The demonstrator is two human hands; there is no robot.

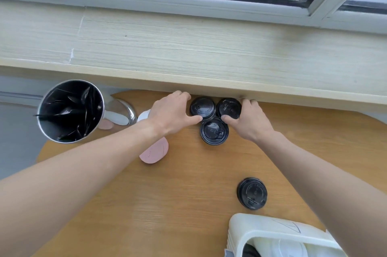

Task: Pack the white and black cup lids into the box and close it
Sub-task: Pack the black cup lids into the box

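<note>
Three black cup lids lie clustered at the table's far edge under the window ledge: a left lid (202, 108), a right lid (228, 108) and a nearer lid (214, 131). My left hand (171, 113) cups the left lid, thumb touching its near edge. My right hand (250, 119) wraps around the right lid, thumb against it. A fourth black lid (252, 193) sits alone nearer to me. The white box (251, 227) stands open at the bottom right, with white lids and something dark inside. A white lid (144, 114) peeks out behind my left wrist.
A steel bin (70, 111) lined with a black bag stands at the left, beside the round wooden table (167, 204). A pink disc (155, 151) lies under my left forearm. The pale wooden window ledge (188, 51) overhangs the table's far side.
</note>
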